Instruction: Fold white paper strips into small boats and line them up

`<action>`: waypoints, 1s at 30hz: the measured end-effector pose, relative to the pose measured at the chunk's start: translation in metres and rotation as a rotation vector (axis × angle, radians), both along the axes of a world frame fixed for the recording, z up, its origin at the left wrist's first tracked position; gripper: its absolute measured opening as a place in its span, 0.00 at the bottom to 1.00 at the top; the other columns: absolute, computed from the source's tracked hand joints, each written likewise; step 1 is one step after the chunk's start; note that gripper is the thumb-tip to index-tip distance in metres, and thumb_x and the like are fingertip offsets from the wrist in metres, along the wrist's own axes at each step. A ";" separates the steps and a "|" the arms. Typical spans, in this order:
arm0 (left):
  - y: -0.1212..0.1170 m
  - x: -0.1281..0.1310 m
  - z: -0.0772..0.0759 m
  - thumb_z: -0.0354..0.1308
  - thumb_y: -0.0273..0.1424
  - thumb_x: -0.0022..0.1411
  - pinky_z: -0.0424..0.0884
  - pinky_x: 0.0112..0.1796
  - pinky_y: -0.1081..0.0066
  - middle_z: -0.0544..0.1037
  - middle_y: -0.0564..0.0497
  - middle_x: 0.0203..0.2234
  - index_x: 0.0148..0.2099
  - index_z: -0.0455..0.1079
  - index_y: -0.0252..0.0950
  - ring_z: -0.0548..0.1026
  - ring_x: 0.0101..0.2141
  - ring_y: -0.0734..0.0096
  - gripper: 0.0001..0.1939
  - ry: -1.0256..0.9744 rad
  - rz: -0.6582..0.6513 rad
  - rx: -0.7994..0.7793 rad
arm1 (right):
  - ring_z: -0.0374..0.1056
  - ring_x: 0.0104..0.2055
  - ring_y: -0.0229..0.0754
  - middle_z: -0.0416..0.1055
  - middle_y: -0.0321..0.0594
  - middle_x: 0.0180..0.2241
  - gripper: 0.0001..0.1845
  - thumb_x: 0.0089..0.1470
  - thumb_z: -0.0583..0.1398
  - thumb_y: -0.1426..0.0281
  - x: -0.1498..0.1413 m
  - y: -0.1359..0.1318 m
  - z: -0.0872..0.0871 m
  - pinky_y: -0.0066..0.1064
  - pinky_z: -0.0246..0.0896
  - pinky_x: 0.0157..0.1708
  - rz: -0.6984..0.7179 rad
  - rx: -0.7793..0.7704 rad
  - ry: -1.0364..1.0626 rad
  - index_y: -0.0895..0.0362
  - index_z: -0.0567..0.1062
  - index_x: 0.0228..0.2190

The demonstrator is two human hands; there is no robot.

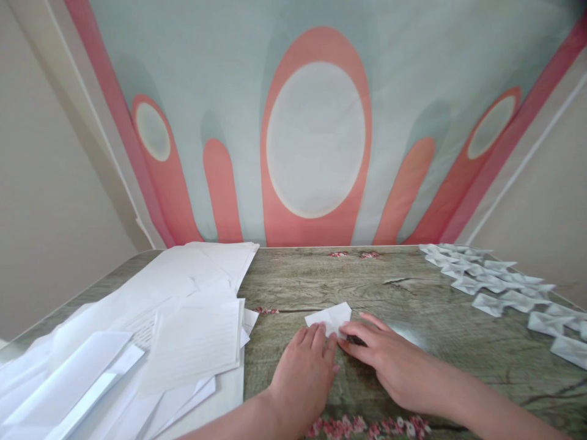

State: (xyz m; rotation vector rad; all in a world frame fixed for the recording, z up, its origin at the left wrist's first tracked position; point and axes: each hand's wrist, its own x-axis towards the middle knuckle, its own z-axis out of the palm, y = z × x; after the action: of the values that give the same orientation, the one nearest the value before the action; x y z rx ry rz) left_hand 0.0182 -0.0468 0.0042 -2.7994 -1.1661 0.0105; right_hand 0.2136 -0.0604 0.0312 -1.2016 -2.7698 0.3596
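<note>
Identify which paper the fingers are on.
The small folded paper between the paper pile on the left and the folded pieces on the right; only it has the left hand and right hand touching it.

The left fingers (310, 336) cover the near part of the folded paper (337, 313); whether the right fingers (361, 332) pinch its side or only touch it cannot be told. The bottom edge cuts off both forearms (463, 391) and the near side of the worktop (293, 281). The paper pile (197, 342) runs out of view at left and below, upper sheets hiding much of the lower ones, its print (144, 334) too blurred to read. At right, the edge trims the nearest folded pieces (511, 303); the farthest overlap too closely to count. The backdrop's (220, 73) top is cut off.
</note>
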 end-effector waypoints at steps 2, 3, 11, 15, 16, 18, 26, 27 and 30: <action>0.000 0.000 0.000 0.44 0.37 0.65 0.58 0.51 0.60 0.64 0.40 0.54 0.58 0.59 0.34 0.62 0.53 0.57 0.22 -0.005 0.001 -0.001 | 0.55 0.55 0.43 0.61 0.47 0.51 0.32 0.43 0.51 0.81 0.000 -0.001 0.001 0.43 0.32 0.61 0.013 0.007 -0.014 0.59 0.63 0.53; 0.000 0.000 -0.001 0.44 0.37 0.65 0.58 0.51 0.60 0.64 0.40 0.54 0.58 0.59 0.34 0.62 0.53 0.57 0.22 -0.008 0.002 -0.005 | 0.55 0.55 0.43 0.61 0.48 0.51 0.32 0.44 0.51 0.81 0.000 -0.001 0.001 0.43 0.31 0.61 0.018 0.014 -0.021 0.60 0.63 0.53; 0.001 -0.001 0.003 0.44 0.38 0.65 0.59 0.50 0.58 0.64 0.41 0.54 0.59 0.57 0.36 0.62 0.53 0.57 0.22 -0.040 0.002 -0.033 | 0.50 0.58 0.46 0.58 0.51 0.54 0.33 0.43 0.52 0.79 -0.001 -0.005 -0.008 0.43 0.29 0.61 -0.001 0.035 -0.035 0.64 0.60 0.55; 0.002 -0.001 0.005 0.44 0.38 0.65 0.58 0.50 0.59 0.64 0.41 0.53 0.58 0.57 0.36 0.62 0.52 0.57 0.22 -0.030 0.000 -0.044 | 0.50 0.58 0.46 0.58 0.51 0.54 0.33 0.43 0.53 0.80 -0.001 -0.005 -0.007 0.43 0.30 0.61 -0.018 0.022 -0.021 0.63 0.61 0.54; 0.002 -0.002 0.005 0.44 0.38 0.65 0.58 0.50 0.59 0.64 0.41 0.53 0.58 0.57 0.36 0.62 0.52 0.57 0.22 -0.029 0.000 -0.047 | 0.51 0.57 0.45 0.58 0.50 0.54 0.33 0.43 0.52 0.80 -0.001 -0.005 -0.006 0.43 0.31 0.61 -0.020 0.020 -0.014 0.62 0.61 0.54; 0.002 -0.002 0.004 0.44 0.38 0.65 0.58 0.50 0.59 0.64 0.42 0.53 0.58 0.57 0.37 0.62 0.53 0.58 0.22 -0.032 0.001 -0.050 | 0.52 0.57 0.44 0.59 0.49 0.54 0.33 0.44 0.51 0.81 0.000 -0.004 -0.004 0.43 0.33 0.60 -0.016 0.015 0.001 0.60 0.61 0.54; 0.000 -0.002 -0.006 0.44 0.39 0.65 0.58 0.51 0.57 0.62 0.39 0.55 0.60 0.55 0.37 0.61 0.54 0.55 0.23 -0.041 0.013 0.022 | 0.56 0.54 0.43 0.61 0.46 0.52 0.31 0.43 0.51 0.82 0.001 0.000 -0.009 0.43 0.31 0.61 -0.036 0.043 0.069 0.60 0.65 0.52; 0.000 -0.002 -0.007 0.44 0.39 0.65 0.58 0.51 0.57 0.62 0.38 0.55 0.59 0.55 0.37 0.61 0.54 0.55 0.23 -0.040 0.006 0.026 | 0.56 0.54 0.43 0.61 0.46 0.53 0.30 0.44 0.51 0.82 0.001 0.000 -0.009 0.43 0.31 0.61 -0.037 0.051 0.069 0.59 0.65 0.51; 0.001 -0.003 -0.007 0.43 0.41 0.65 0.57 0.51 0.57 0.61 0.37 0.56 0.59 0.55 0.36 0.60 0.55 0.55 0.24 -0.036 -0.023 0.023 | 0.55 0.55 0.43 0.61 0.47 0.53 0.29 0.46 0.50 0.83 0.001 -0.001 -0.009 0.42 0.34 0.60 -0.046 0.072 0.067 0.59 0.65 0.51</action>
State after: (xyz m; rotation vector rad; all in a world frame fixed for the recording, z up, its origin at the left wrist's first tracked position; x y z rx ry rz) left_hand 0.0153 -0.0462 -0.0024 -2.8037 -1.1341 -0.0545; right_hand 0.2147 -0.0611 0.0223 -1.2115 -2.6700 0.2879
